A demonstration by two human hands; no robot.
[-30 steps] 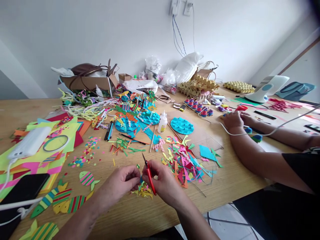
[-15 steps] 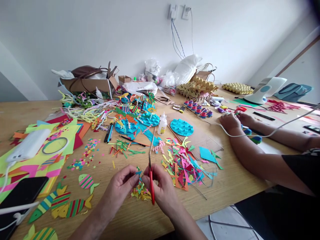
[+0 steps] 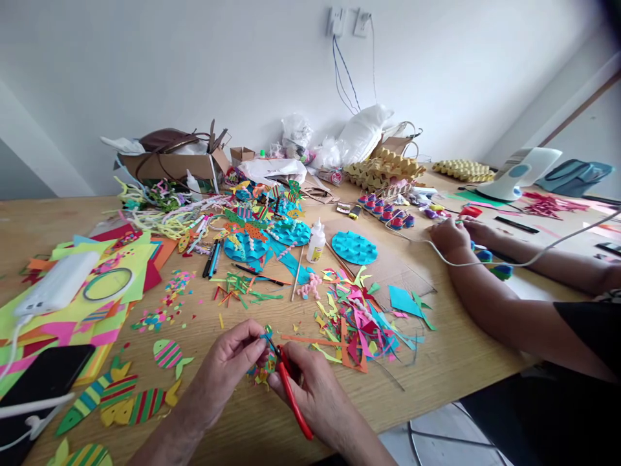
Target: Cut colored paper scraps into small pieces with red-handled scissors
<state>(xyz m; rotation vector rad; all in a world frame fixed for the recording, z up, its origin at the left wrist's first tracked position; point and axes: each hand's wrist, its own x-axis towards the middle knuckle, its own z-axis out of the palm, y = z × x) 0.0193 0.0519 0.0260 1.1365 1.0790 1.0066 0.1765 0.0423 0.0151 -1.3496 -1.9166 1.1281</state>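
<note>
Red-handled scissors (image 3: 295, 402) are held in my right hand (image 3: 313, 382), their dark blades pointing up and left at my left hand (image 3: 237, 349). Between the thumb and fingers of my left hand is a small blue paper piece (image 3: 268, 335), right at the blade tips. Small yellow and green paper scraps (image 3: 262, 374) lie on the table below both hands. Striped paper fish (image 3: 167, 353) lie to the left. A pile of coloured paper cuttings (image 3: 361, 323) spreads out to the right of my hands.
A glue bottle (image 3: 317, 243), a blue egg-carton piece (image 3: 354, 248) and a wooden stick (image 3: 297, 275) lie ahead. At left are a phone (image 3: 48, 382) and a white power bank (image 3: 58, 285) on coloured paper. Another person's forearms (image 3: 480, 291) rest at right, near a white cable.
The scissors have swung from pointing up beside my right hand to pointing left, with their blades at the blue piece. My right hand has turned and grips their handles.
</note>
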